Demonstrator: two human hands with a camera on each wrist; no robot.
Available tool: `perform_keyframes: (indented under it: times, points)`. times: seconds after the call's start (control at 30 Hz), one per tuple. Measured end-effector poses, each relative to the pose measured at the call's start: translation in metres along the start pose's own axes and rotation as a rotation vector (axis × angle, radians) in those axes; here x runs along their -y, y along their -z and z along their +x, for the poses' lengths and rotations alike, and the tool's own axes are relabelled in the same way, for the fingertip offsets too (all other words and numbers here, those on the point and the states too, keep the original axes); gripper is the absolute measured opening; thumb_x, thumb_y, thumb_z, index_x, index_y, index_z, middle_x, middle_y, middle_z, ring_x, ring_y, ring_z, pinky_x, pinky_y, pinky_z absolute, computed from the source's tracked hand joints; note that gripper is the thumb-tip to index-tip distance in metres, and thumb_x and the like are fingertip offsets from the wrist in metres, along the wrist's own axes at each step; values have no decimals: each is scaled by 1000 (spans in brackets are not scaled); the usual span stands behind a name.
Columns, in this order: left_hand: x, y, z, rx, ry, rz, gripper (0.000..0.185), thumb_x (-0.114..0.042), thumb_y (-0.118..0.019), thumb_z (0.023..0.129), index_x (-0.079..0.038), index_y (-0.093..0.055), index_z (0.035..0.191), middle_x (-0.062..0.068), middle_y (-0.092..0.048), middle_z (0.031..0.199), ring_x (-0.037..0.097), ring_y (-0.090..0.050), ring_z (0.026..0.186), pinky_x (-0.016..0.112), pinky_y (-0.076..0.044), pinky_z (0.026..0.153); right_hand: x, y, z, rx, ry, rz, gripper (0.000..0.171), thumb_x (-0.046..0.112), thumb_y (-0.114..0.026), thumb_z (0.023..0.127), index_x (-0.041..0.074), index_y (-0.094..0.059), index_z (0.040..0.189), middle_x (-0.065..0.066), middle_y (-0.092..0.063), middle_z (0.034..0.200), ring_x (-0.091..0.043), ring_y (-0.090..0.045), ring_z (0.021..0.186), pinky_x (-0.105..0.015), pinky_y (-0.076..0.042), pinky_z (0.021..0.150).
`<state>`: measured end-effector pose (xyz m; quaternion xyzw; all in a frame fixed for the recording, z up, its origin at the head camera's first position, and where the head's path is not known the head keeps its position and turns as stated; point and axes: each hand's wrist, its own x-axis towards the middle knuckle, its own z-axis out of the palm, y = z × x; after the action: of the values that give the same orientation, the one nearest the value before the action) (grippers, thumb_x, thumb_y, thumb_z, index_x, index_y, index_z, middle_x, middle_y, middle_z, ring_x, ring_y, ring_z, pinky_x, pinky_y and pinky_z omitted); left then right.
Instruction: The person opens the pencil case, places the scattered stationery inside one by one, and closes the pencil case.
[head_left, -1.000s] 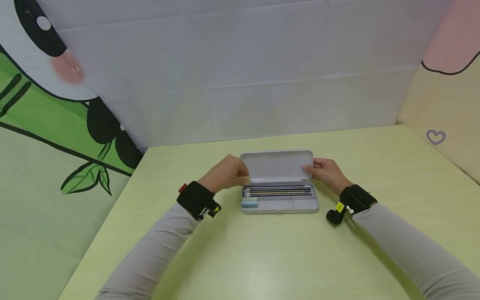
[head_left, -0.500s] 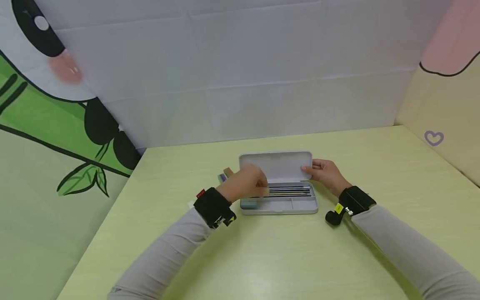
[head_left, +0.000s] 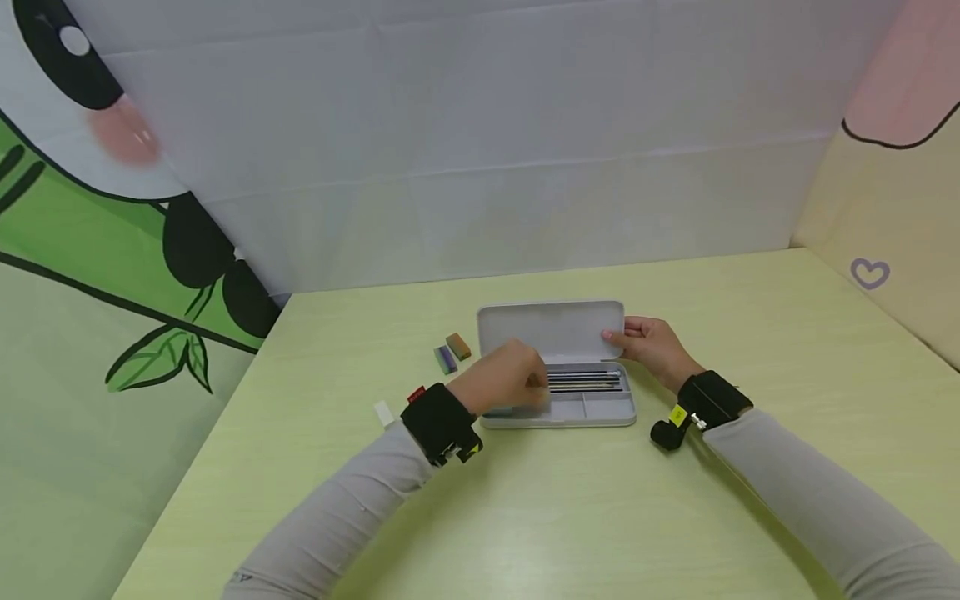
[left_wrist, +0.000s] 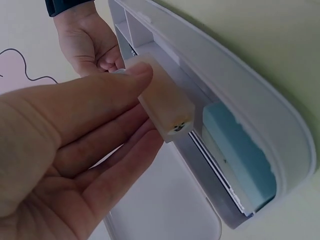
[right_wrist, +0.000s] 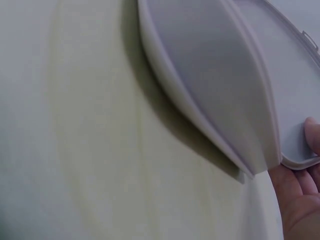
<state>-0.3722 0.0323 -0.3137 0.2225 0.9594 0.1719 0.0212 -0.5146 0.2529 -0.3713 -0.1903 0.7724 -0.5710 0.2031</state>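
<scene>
A white pencil case lies open in the middle of the yellow-green table, its lid standing upright. My right hand grips the lid's right edge; the right wrist view shows the lid from behind, with my fingers curled round its rim. My left hand hovers over the tray's left part and pinches a cream eraser between thumb and fingers. Below it a light blue eraser sits in the tray's end compartment. Several pencils lie along the tray's back slot.
On the table left of the case lie a purple eraser and a brown eraser. A small white eraser sits near my left wrist. A white wall stands behind, with patterned panels on both sides.
My left hand moved from the lid's left edge to the right and toward me, over the tray, uncovering the purple and brown erasers. My right hand stayed on the lid.
</scene>
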Motion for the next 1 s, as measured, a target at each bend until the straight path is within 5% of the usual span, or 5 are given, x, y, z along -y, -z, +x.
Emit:
perform_keyframes:
  times: [0.2,0.57,0.77,1.0]
  points:
    - [-2,-2,1,-1,-13,5,5,-8,-73,83,-7,-77,80,3,-75,79,11,-67,71,20,-53,68,1,-1,0,0,-5,18,55,24,-63,94,-7,-48,137,-6,-65,122,8,-63,85,-15,-54,80]
    - [1,-7,-1,4,7,12,7,-12,-73,84,-8,-77,79,2,-72,74,6,-55,64,19,-46,63,2,2,1,9,-2,18,54,23,-62,94,-7,-47,137,-4,-67,120,8,-62,85,-14,-53,80]
    - [2,-8,2,-14,25,1,8,-15,-74,83,-8,-76,80,2,-72,75,7,-58,66,20,-49,66,6,5,6,19,-10,-6,54,24,-61,95,-6,-47,138,-25,-52,137,9,-61,86,-13,-53,81]
    - [8,-8,6,-21,28,2,14,-22,-75,83,-9,-76,79,1,-72,75,8,-62,68,20,-50,67,7,10,12,19,-17,-14,56,27,-62,94,-6,-48,137,-22,-55,135,8,-62,85,-14,-54,81]
